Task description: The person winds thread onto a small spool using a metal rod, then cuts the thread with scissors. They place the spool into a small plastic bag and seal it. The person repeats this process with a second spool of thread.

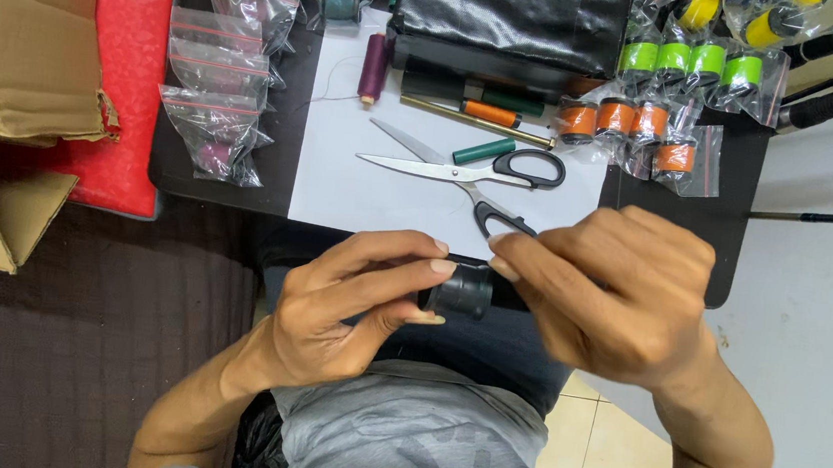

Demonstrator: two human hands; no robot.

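Note:
Both hands meet over my lap around a dark cylindrical rod piece [463, 290]. My left hand [350, 304] pinches its left end between thumb and fingers. My right hand [622, 292] curls over its right part, fingertips touching the black ring. Just beyond the hands, black-handled scissors [462, 173] lie open on a white sheet [370, 195] on a small black table [727, 241].
Orange thread spools [627, 122] and green ones [688, 59] in clear bags sit at the table's back right. Empty zip bags [219, 76] lie at left, a purple spool [373, 68] and green tubes behind. A cardboard box [22, 39] and red mat [130, 68] are far left.

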